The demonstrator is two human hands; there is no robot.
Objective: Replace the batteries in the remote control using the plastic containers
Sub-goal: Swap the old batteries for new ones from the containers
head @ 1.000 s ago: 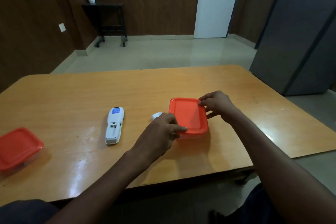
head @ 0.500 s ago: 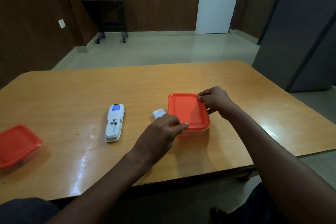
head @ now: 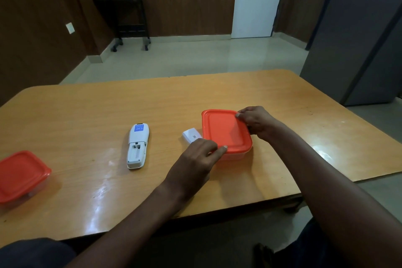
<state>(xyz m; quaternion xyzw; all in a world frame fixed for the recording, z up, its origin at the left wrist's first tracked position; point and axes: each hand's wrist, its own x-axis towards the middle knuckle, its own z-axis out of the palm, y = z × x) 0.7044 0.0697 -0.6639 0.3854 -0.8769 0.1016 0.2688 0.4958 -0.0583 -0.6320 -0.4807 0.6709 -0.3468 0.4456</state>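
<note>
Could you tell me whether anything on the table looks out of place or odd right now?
Only the remote: it lies face down with its battery bay open and apparently empty, its white cover lying apart beside the lidded container. That fits a battery change. Nothing looks spilled or damaged.

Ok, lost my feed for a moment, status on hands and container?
Left hand and right hand both on near container's orange lid, lid on. Remote face down, battery bay open. Nothing in the way.

Remote (head: 138,146) mid-table (head: 272,93), battery cover (head: 191,135) right of it (touching lidded container (head: 226,134)), second container (head: 21,175) far left.
</note>
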